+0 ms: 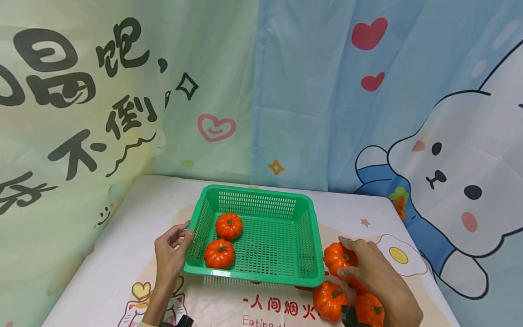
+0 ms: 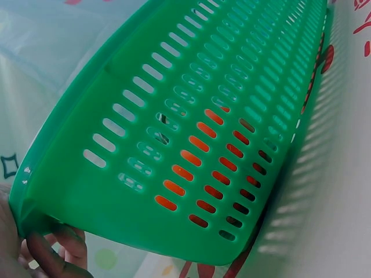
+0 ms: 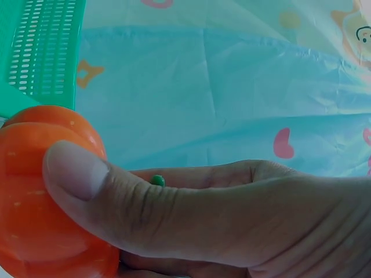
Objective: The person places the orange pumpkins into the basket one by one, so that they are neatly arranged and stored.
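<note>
So the green basket (image 1: 265, 240) sits on the counter (image 1: 122, 259), and using its middle as the clock centre, the left hand (image 1: 172, 249) is out at 9 o'clock. That grip has thumb and fingers pinched on the basket's rim, I'd guess to steady it, since a light plastic thing like that probably slides with any bump. Over at about 3:30, right by the outside of the rim, the right hand (image 1: 371, 265) grips a glossy orange pumpkin (image 1: 336, 257), thumb on one side and fingers round the other. Pinching across the ribs makes sense to me: the body's round and slick, and the stem's a stubby little nub. Can't tell whether it's fully off the surface. Inside the basket there's an upper pumpkin (image 1: 229, 226) near 10 and a lower pumpkin (image 1: 219, 254) near 8, sort of bunched toward the left wall. Around 4 o'clock, a near loose pumpkin (image 1: 330, 300) and a far loose pumpkin (image 1: 371, 308) lie outside, likely parked there because it's handy for the right side.
</note>
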